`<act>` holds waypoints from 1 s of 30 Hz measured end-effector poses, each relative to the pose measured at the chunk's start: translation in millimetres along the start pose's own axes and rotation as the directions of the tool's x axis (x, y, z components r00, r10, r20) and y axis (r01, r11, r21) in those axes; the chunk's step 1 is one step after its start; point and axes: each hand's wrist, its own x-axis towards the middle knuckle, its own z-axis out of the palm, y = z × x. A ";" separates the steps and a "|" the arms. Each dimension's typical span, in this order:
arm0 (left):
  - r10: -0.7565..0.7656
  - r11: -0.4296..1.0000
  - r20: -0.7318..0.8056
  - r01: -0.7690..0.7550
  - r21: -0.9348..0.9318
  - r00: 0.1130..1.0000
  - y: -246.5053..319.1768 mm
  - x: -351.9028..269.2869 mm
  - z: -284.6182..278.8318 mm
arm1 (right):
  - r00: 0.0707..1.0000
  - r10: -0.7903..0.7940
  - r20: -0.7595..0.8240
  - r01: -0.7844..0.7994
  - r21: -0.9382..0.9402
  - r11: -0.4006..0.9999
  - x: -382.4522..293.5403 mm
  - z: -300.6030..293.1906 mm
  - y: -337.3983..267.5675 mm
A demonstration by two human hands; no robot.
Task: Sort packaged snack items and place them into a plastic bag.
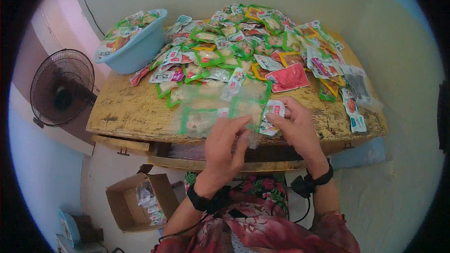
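Observation:
A clear plastic bag (202, 103) with green-edged food packets inside lies at the front of the worn yellow wooden table (123, 112). My left hand (228, 144) holds the bag's near right edge, fingers bent over the film. My right hand (299, 123) pinches a small white printed packet (272, 116) between thumb and fingers at the bag's right end; whether it is partly inside the bag cannot be told. Behind the bag spreads a large heap of sealed food packets (225, 45), green, yellow and white. A red packet (288, 77) lies just beyond my right hand.
A light blue basin (140, 47) full of packets stands at the table's back left. An open drawer (225, 164) juts out below the front edge. A cardboard box (123, 203) with packets sits on the floor, left. A black fan (63, 88) stands left of the table.

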 end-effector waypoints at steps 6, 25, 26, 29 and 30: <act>0.099 0.993 0.030 -0.097 -0.061 0.995 9.6 15.9 3.3 | 0.980 -0.030 0.195 0.030 0.006 1.000 22.8 17.6 6.6; 0.005 0.824 0.042 -0.028 0.566 0.999 -14.0 -4.9 -56.4 | 0.958 -0.249 0.143 0.287 -0.439 0.852 57.5 29.3 40.7; -0.062 0.847 0.067 0.017 0.532 0.996 -17.3 -7.5 -60.3 | 0.965 -0.246 0.094 0.262 -0.245 0.934 62.6 28.8 54.4; -0.091 0.869 0.119 0.021 0.494 0.989 -33.4 -14.6 -63.9 | 0.981 -0.192 0.039 0.193 -0.013 0.981 70.9 38.1 54.9; -0.095 0.869 0.123 0.021 0.495 0.988 -38.6 -15.3 -66.6 | 0.986 -0.166 0.032 0.166 0.003 0.986 73.3 45.4 51.3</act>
